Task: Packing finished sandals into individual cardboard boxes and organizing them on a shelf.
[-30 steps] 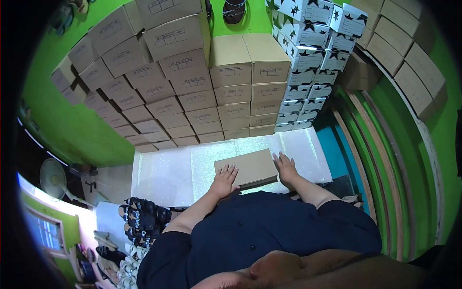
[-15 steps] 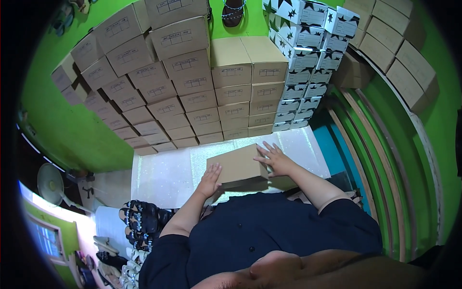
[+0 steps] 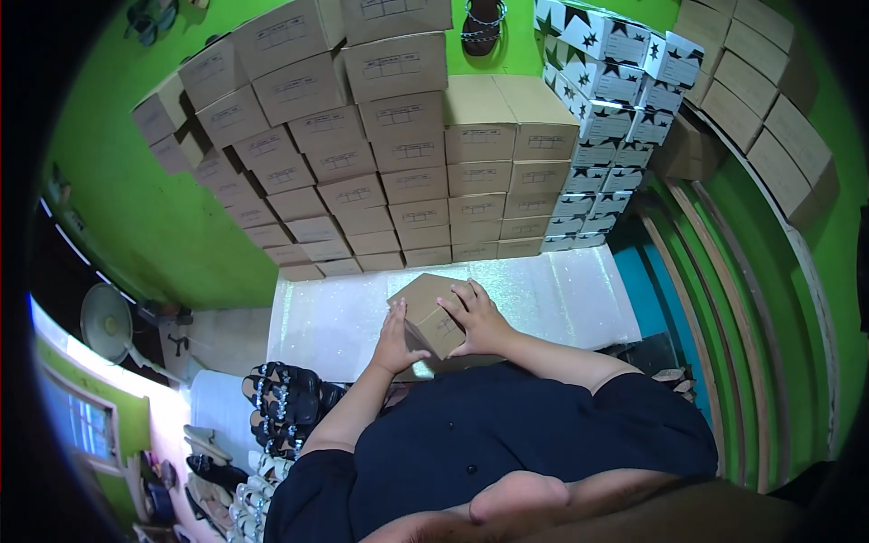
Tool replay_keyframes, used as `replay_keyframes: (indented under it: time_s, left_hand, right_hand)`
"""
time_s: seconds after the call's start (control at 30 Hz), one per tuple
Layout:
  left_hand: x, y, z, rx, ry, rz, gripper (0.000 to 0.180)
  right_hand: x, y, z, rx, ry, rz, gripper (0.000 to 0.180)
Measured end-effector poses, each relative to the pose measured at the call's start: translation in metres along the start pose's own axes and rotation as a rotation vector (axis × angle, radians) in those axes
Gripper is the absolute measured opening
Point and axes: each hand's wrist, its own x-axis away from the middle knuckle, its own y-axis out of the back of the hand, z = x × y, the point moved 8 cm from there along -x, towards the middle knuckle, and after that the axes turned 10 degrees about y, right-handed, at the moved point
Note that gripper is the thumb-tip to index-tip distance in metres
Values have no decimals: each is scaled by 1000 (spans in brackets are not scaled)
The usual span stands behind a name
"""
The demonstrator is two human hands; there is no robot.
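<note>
A wall of stacked brown cardboard shoe boxes (image 3: 362, 172) fills the far side, with star-printed boxes (image 3: 606, 100) to the right and a pale glittery mat (image 3: 543, 299) spread below. Over that mat, tilted and lifted in front of the person, is a small brown cardboard box (image 3: 433, 312). The left hand (image 3: 396, 337) presses flat against its near-left side; the right hand (image 3: 478, 319) lies spread over its top and right edge. Steady pressure from both palms, I judge, keeps the box from slipping.
</note>
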Motion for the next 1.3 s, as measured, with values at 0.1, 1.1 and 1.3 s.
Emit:
replay_keyframes:
  time_s: [0.1, 1.1, 1.3]
  left_hand:
    - [9, 18, -25, 16, -149, -148, 142]
    - [-88, 0, -235, 143, -474, 100, 124]
    - [-123, -41, -308, 119, -627, 77, 115]
  right_hand:
    - [-8, -12, 14, 39, -174, 23, 119]
    - [140, 191, -91, -192, -261, -204, 105]
    - [208, 300, -112, 115, -192, -379, 100]
